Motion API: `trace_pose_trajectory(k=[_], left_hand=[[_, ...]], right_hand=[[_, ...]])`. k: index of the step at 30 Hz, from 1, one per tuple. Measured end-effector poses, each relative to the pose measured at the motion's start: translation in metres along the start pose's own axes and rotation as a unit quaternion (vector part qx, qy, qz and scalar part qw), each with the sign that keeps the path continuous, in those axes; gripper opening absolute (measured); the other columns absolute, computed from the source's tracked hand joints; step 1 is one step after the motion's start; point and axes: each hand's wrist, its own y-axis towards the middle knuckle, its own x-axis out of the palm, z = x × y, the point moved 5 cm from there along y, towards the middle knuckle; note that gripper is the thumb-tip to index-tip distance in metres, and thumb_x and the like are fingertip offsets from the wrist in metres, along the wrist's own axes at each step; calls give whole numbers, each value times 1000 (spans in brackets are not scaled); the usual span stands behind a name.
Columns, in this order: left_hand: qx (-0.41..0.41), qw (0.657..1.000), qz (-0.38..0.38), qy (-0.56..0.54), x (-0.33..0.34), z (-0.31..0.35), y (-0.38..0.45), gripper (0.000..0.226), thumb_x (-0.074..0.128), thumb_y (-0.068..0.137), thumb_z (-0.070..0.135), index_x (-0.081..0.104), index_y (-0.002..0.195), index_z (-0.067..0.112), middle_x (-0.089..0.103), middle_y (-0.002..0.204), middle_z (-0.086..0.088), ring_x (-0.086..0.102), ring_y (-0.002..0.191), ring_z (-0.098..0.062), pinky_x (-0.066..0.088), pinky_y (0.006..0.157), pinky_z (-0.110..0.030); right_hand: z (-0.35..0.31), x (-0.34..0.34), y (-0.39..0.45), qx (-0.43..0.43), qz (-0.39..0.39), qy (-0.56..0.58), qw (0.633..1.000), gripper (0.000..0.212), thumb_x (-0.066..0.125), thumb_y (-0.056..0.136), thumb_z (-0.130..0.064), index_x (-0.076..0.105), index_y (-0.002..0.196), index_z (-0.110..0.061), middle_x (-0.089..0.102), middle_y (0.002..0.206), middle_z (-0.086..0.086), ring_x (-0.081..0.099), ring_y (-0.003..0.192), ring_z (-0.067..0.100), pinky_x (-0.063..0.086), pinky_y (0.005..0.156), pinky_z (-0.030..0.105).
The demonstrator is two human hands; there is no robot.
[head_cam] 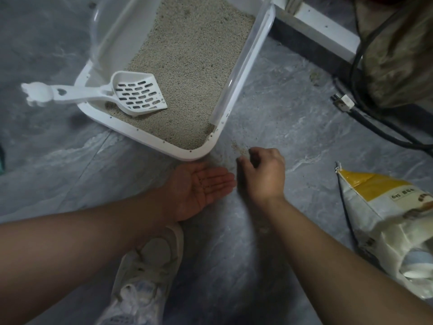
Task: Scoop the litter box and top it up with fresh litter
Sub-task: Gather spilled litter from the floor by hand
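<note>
**Spilled litter swept up by hand beside the box**

The litter box (212, 146) sat on the grey floor (293, 109), filled with pale litter (187, 66), and the white slotted scoop (138, 93) lay inside it, head on the grains and handle propped over the rim, seemingly parked while the hands were busy elsewhere.

Just off the box's near corner lay a small patch of spilled grains (239, 147). The left hand (201, 186) lay flat and open, palm up against the floor, apparently serving as a dustpan. The right hand (263, 171) hovered by the patch with fingers curled; whether it pinched any grains could not be told.

A yellow and white litter bag (384, 221) lay open at the right, within reach for topping up. Its print, seen upside down, read "5kg"; the other writing was too blurred to read.

A white shoe (150, 261) showed below.
</note>
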Motion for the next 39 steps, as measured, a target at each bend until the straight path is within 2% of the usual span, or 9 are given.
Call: trace_pose_trajectory(k=[5, 11, 14, 18, 21, 24, 28, 33, 39], left_hand=[[3, 1000, 12, -1, -3, 3, 0, 48, 41, 102, 24, 63, 113, -17, 66, 116, -35, 67, 107, -44, 59, 84, -52], [6, 1000, 7, 0, -6, 8, 2, 52, 42, 103, 27, 71, 98, -16, 67, 115, -34, 69, 105, -43, 56, 89, -51], [12, 1000, 7, -4, -6, 9, 3, 53, 42, 103, 27, 72, 97, -17, 68, 113, -35, 71, 99, -43, 56, 88, -52], [14, 1000, 10, -10, -3, 9, 2, 49, 41, 104, 27, 62, 113, -16, 66, 116, -35, 66, 110, -43, 56, 87, -54], [16, 1000, 13, -15, -2, 9, 4, 48, 41, 104, 26, 63, 110, -15, 68, 113, -34, 72, 98, -42, 57, 85, -53], [11, 1000, 18, 6, -3, 7, 5, 49, 40, 104, 28, 70, 103, -10, 72, 105, -27, 75, 86, -34, 63, 78, -43], [-15, 999, 18, 36, 3, -1, -4, 44, 47, 100, 29, 74, 75, 5, 66, 72, -7, 63, 63, -18, 53, 66, -29], [-22, 999, 5, 33, 30, -5, -45, 46, 44, 101, 28, 78, 93, -1, 76, 100, -15, 73, 84, -21, 49, 92, -27], [-13, 999, -31, -9, 84, 4, -143, 54, 37, 102, 31, 78, 93, -2, 73, 113, -20, 70, 106, -28, 41, 113, -33]], right_hand=[[-9, 9, 8, -12, 19, -28, 999, 29, 71, 89, -32, 74, 109, -12, 63, 109, 10, 52, 109, 30, 45, 97, 42], [-19, 9, 14, -63, 30, -106, 992, 18, 61, 95, -23, 74, 95, -10, 64, 101, 11, 54, 100, 32, 42, 89, 42], [-25, 11, 18, -82, 0, -199, 976, 18, 55, 94, -15, 69, 101, -8, 62, 106, 14, 52, 103, 35, 39, 88, 41], [-30, 15, 19, -68, -65, -273, 957, 28, 50, 88, -6, 58, 115, -7, 57, 118, 16, 49, 111, 35, 38, 95, 39], [-30, 10, 8, -46, -74, -235, 968, 22, 52, 91, -11, 58, 113, -9, 57, 117, 15, 49, 110, 35, 37, 95, 40], [-48, 0, -25, -79, -26, -184, 979, 12, 54, 92, -9, 64, 97, -12, 60, 100, 13, 54, 95, 34, 42, 83, 42], [-79, -6, -78, -138, -34, -102, 984, 24, 44, 91, -18, 65, 80, -16, 62, 82, 9, 55, 77, 28, 45, 68, 39], [-84, -28, -108, -164, -38, -76, 983, 16, 58, 87, -9, 71, 93, -15, 63, 98, 10, 56, 85, 28, 46, 75, 38], [-148, -116, -140, -185, -17, 35, 982, 14, 65, 94, -19, 77, 100, -14, 66, 100, 8, 52, 91, 28, 47, 78, 45]])
